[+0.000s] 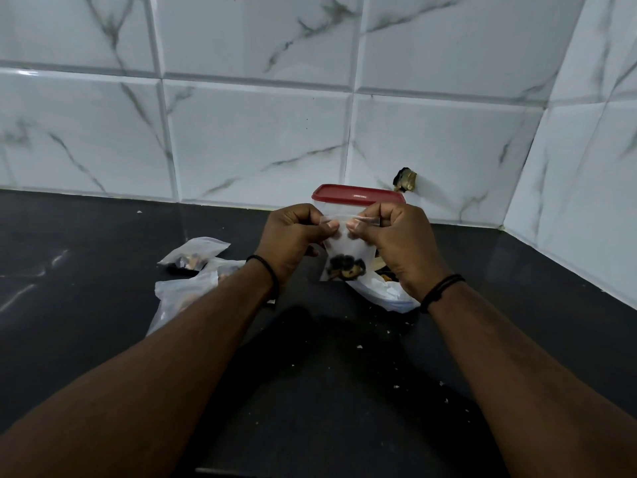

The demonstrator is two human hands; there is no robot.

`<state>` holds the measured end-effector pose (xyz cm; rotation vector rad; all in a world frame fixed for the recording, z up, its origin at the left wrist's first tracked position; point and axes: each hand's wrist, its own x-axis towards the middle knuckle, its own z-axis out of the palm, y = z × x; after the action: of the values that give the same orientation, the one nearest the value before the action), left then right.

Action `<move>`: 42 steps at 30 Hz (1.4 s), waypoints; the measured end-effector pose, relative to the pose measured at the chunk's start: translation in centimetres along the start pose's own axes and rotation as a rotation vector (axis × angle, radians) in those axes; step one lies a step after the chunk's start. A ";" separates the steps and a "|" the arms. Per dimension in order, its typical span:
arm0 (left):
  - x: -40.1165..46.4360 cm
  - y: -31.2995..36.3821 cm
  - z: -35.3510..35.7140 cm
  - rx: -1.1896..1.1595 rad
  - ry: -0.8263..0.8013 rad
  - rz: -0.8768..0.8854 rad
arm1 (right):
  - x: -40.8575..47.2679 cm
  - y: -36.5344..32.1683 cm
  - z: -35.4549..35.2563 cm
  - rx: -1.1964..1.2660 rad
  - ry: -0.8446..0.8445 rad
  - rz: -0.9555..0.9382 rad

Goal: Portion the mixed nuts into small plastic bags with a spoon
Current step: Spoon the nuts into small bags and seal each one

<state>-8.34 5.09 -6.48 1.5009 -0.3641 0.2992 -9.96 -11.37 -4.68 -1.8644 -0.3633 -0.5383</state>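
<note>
- The left hand [293, 236] and right hand [396, 239] pinch the top edge of a small plastic bag [348, 250] holding nuts [344, 267].
- Filled bags [193, 253] lie on the dark tabletop [327, 391].
- A red-lidded container [358, 194] stands behind.

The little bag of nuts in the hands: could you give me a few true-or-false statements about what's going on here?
1. Both hands pinch the top edge of the small bag: left hand, right hand. True.
2. The bag is empty. False: nuts sit at its bottom.
3. The container's red lid lies off, beside it. False: it sits on the container, behind the hands.
4. Filled bags lie on the counter to the left. True.
5. A spoon is in the right hand. False: it pinches only the bag.
</note>
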 end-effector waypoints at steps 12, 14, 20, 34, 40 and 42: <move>0.3 0.1 -0.4 -0.032 0.026 0.001 | 0.1 -0.3 -0.8 0.127 0.023 0.086; 0.3 0.0 -0.3 -0.035 0.027 0.012 | 0.0 -0.3 -0.5 0.134 0.021 0.085; -0.3 0.0 -0.8 0.082 0.274 0.089 | -0.9 -0.2 1.2 0.036 0.041 0.028; -7.4 3.4 -11.5 0.985 0.284 -0.102 | -5.7 -3.3 9.8 0.110 -0.154 0.398; -10.4 1.5 -10.8 1.300 -0.003 -0.258 | -6.6 -3.4 9.8 -0.513 -0.076 0.146; -10.5 0.8 -10.7 1.343 -0.049 -0.306 | -7.3 -3.3 9.4 -0.469 -0.120 0.160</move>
<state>-17.72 16.19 -10.46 2.8434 0.1050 0.2604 -16.01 -1.38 -8.59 -2.3618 -0.1708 -0.4260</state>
